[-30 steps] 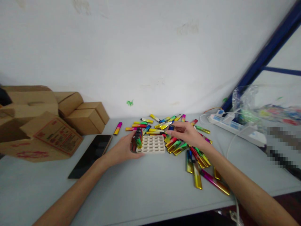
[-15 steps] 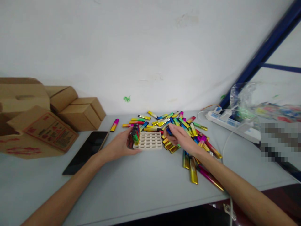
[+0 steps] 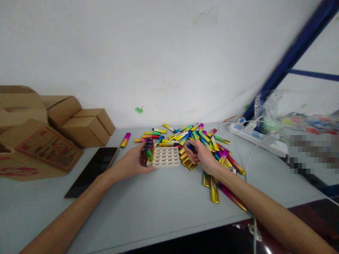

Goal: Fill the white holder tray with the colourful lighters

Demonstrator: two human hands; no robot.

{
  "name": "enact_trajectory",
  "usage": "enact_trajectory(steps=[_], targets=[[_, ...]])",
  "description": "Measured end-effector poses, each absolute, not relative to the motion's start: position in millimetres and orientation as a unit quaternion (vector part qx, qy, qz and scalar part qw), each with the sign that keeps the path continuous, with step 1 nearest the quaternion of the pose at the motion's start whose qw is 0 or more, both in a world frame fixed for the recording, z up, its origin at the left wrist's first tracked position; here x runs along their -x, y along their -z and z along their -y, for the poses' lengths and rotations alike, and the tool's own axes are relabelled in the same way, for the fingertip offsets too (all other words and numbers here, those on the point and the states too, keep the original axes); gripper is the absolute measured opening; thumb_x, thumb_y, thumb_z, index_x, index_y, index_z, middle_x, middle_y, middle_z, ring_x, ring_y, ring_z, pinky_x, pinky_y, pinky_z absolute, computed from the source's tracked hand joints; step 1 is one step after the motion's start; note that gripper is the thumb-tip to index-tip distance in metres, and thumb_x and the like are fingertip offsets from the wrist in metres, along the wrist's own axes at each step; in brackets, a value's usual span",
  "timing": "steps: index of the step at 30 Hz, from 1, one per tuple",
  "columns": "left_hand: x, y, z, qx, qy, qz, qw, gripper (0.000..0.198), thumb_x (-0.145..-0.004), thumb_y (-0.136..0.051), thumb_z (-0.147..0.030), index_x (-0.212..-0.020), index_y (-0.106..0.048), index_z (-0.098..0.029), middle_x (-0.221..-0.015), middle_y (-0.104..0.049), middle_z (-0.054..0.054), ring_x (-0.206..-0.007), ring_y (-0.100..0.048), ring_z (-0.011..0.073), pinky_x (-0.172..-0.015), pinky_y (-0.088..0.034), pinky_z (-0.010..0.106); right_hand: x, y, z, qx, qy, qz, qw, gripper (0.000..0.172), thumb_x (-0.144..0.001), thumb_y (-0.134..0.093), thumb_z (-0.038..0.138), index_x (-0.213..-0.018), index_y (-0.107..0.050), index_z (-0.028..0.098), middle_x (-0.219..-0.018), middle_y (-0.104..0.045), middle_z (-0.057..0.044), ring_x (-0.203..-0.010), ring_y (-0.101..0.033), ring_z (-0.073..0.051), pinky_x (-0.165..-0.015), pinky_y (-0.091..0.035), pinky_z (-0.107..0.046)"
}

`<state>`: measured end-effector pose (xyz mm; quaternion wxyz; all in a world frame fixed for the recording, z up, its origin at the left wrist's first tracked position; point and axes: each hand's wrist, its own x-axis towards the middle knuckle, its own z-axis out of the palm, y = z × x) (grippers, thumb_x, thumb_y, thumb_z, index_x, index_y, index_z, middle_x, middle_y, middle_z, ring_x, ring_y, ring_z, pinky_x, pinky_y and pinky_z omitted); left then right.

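A white tray (image 3: 167, 158) with rows of holes lies on the grey table (image 3: 159, 204). Several coloured lighters (image 3: 148, 151) stand upright in its left end. My left hand (image 3: 131, 163) grips that left end of the tray, fingers curled round it. My right hand (image 3: 199, 155) is closed on a blue lighter (image 3: 191, 147) just right of the tray. A heap of shiny multicoloured lighters (image 3: 209, 141) lies behind and to the right of my right hand.
Cardboard boxes (image 3: 82, 125) are stacked at the left, with a black phone (image 3: 94, 170) lying flat in front of them. At the right are a white power strip (image 3: 255, 137) with cables and a clear plastic bag (image 3: 286, 116). The table's front edge is close.
My right hand has drawn back from the pile toward the tray and closed round a blue lighter. My left hand stays on the tray. The view has shifted slightly.
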<state>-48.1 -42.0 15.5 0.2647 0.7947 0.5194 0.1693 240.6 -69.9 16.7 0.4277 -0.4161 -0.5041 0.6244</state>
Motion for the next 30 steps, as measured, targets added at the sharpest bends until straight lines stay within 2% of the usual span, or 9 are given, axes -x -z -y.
enact_trajectory(steps=[4, 8, 12, 16, 19, 22, 25, 30], targets=[[48, -15, 42, -0.799, -0.173, -0.512, 0.265, 0.08, -0.067, -0.084, -0.059, -0.13, -0.058, -0.017, -0.083, -0.074, 0.005, -0.072, -0.068, 0.0265, -0.063, -0.051, 0.034, -241, -18, 68, 0.409, -0.632, 0.506, 0.422, 0.053, -0.094, -0.053, 0.065, -0.063, -0.041, 0.023, -0.056, -0.025, 0.009, -0.048, -0.016, -0.009, -0.045, -0.016, -0.025], [49, -14, 42, -0.807, -0.187, -0.495, 0.263, 0.083, -0.067, -0.085, -0.059, -0.132, -0.057, -0.016, -0.09, -0.076, 0.008, -0.075, -0.07, 0.0276, -0.065, -0.053, 0.035, -243, -17, 65, 0.37, -0.644, 0.511, 0.432, 0.06, -0.093, -0.055, 0.079, -0.081, -0.057, 0.021, -0.067, -0.042, 0.006, -0.053, -0.031, -0.01, -0.049, -0.026, -0.024], [50, -12, 41, -0.813, -0.185, -0.491, 0.252, 0.084, -0.068, -0.084, -0.061, -0.129, -0.056, -0.012, -0.089, -0.075, 0.008, -0.077, -0.07, 0.0285, -0.068, -0.054, 0.037, -246, -15, 63, 0.346, -0.609, 0.562, 0.439, 0.046, -0.096, -0.065, 0.067, -0.099, -0.066, 0.021, -0.08, -0.055, 0.002, -0.068, -0.05, -0.013, -0.063, -0.042, -0.026], [51, -10, 42, -0.812, -0.186, -0.486, 0.264, 0.077, -0.068, -0.086, -0.06, -0.124, -0.058, -0.014, -0.089, -0.074, 0.006, -0.077, -0.069, 0.0267, -0.065, -0.052, 0.033, -240, -23, 65, 0.338, -0.575, 0.622, 0.41, 0.032, -0.094, -0.078, 0.051, -0.1, -0.068, 0.021, -0.09, -0.068, 0.0, -0.085, -0.064, -0.016, -0.081, -0.05, -0.028], [51, -9, 43, -0.808, -0.192, -0.488, 0.27, 0.079, -0.067, -0.087, -0.06, -0.125, -0.057, -0.014, -0.086, -0.072, 0.004, -0.073, -0.068, 0.025, -0.063, -0.051, 0.032, -224, -29, 66, 0.351, -0.568, 0.627, 0.401, 0.039, -0.084, -0.087, 0.049, -0.106, -0.069, 0.021, -0.088, -0.073, 0.0, -0.08, -0.067, -0.016, -0.073, -0.052, -0.028], [51, -7, 43, -0.806, -0.192, -0.484, 0.282, 0.079, -0.069, -0.087, -0.057, -0.127, -0.056, -0.013, -0.083, -0.071, 0.003, -0.071, -0.068, 0.0242, -0.062, -0.049, 0.031, -201, -29, 67, 0.358, -0.524, 0.659, 0.405, 0.046, -0.081, -0.089, 0.052, -0.109, -0.069, 0.021, -0.079, -0.073, 0.001, -0.069, -0.065, -0.015, -0.065, -0.051, -0.027], [52, -4, 43, -0.81, -0.207, -0.464, 0.294, 0.075, -0.069, -0.087, -0.052, -0.127, -0.056, -0.016, -0.09, -0.073, 0.003, -0.075, -0.069, 0.0239, -0.066, -0.051, 0.031, -180, -21, 69, 0.362, -0.441, 0.701, 0.429, 0.041, -0.084, -0.086, 0.054, -0.103, -0.07, 0.021, -0.08, -0.072, -0.001, -0.07, -0.067, -0.017, -0.067, -0.055, -0.029], [51, -2, 42, -0.807, -0.209, -0.468, 0.294, 0.085, -0.067, -0.088, -0.056, -0.133, -0.054, -0.014, -0.085, -0.072, 0.002, -0.076, -0.07, 0.0258, -0.066, -0.05, 0.031, -167, -7, 71, 0.365, -0.233, 0.767, 0.474, 0.032, -0.094, -0.078, 0.05, -0.103, -0.073, 0.02, -0.091, -0.074, -0.008, -0.078, -0.071, -0.021, -0.07, -0.058, -0.032]])
